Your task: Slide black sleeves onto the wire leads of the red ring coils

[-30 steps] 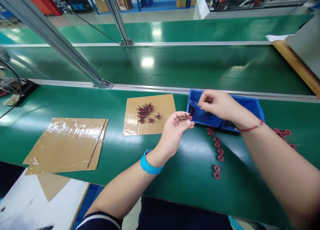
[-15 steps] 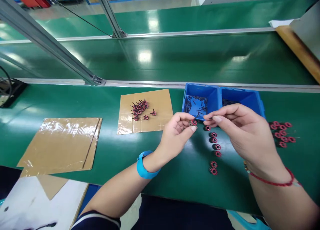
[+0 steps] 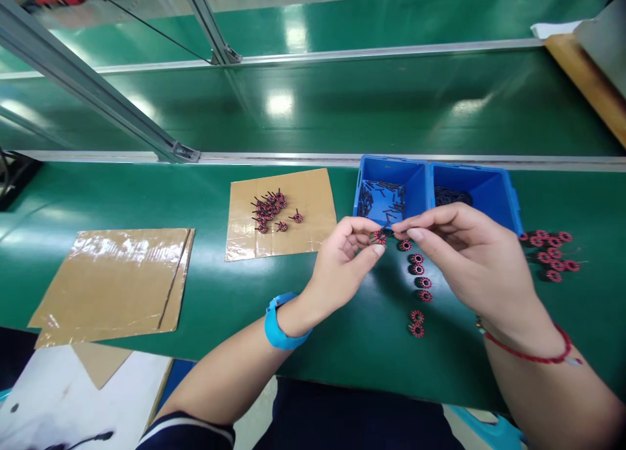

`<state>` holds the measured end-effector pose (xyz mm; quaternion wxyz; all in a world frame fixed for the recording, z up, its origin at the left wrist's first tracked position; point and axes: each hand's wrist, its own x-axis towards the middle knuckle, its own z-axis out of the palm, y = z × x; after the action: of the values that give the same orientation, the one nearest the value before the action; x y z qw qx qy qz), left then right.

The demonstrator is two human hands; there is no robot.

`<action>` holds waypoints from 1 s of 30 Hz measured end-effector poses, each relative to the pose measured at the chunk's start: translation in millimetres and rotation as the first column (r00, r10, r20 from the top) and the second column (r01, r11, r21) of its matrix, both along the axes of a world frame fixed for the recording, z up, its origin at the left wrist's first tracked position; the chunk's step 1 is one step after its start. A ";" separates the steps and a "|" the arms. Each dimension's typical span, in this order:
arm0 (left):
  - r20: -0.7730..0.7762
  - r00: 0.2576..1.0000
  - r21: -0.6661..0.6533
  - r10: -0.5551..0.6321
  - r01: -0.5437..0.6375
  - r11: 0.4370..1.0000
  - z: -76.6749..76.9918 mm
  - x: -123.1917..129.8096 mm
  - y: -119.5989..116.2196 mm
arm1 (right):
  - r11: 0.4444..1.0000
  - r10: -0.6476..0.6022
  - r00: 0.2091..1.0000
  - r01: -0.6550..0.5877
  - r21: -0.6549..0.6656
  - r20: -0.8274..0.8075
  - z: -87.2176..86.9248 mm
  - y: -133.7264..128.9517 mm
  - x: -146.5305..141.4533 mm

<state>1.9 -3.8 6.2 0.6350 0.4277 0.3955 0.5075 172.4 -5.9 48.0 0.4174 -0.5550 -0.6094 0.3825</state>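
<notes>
My left hand [image 3: 349,257] pinches a small motor stator [image 3: 379,237], a red and black wound ring, between thumb and fingertips. A thin dark lead rises from it toward the other hand. Close by on the right, my right hand [image 3: 460,254] has thumb and forefinger closed on a short black sleeve [image 3: 399,233], mostly hidden by the fingertips. Below the hands, several more stators [image 3: 419,269] stand in a loose column on the green bench. Behind them, short black sleeves [image 3: 384,199] lie scattered in the left blue bin [image 3: 408,171].
The right blue bin [image 3: 493,186] holds a dark heap of small pieces. Stators with black-tipped leads cluster on a cardboard sheet [image 3: 308,195]. More red stators [image 3: 552,254] lie at right. Taped cardboard [image 3: 117,280] lies at left; a metal rail [image 3: 274,159] runs behind.
My right hand has come slightly left, bringing its fingertips closer to the stator in my left hand. The camera view has shifted slightly.
</notes>
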 end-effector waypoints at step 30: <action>-0.940 -0.043 0.337 0.339 0.054 0.940 -38.3 -98.5 17.6 | 0.981 0.053 0.657 0.108 -0.163 0.752 -50.3 81.7 84.9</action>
<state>-96.7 13.9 -32.1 0.0357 0.6981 0.6971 0.1595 257.4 75.8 -2.3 0.0775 -0.7104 -0.6787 0.1693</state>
